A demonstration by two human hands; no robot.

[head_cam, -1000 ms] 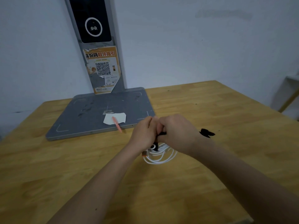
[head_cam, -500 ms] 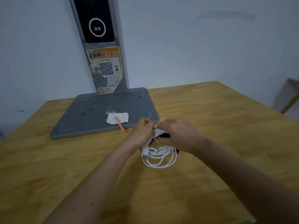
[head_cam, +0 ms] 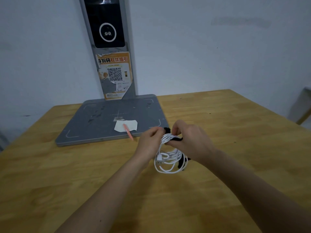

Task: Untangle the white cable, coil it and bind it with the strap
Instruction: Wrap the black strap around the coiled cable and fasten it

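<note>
The white cable point(head_cam: 170, 163) hangs as a coil of several loops between my two hands, just above the wooden table point(head_cam: 235, 132). A white plug dangles on the coil's left side. My left hand point(head_cam: 149, 142) pinches the top of the coil from the left. My right hand point(head_cam: 190, 140) grips the same top from the right, fingers on the black strap point(head_cam: 175, 139) that crosses the bunched loops. One strap end sticks up between my hands; another black piece shows behind the lower right of the coil.
A grey flat base point(head_cam: 107, 121) with an upright post point(head_cam: 111, 47) stands at the back, against the wall. A white paper scrap point(head_cam: 126, 126) and a pink pen point(head_cam: 127, 132) lie on the base near its front edge. The table's right edge is close.
The coil has been lifted and shows more fully below my hands. The black strap has come from the table onto the top of the coil. Both hands stayed together.
</note>
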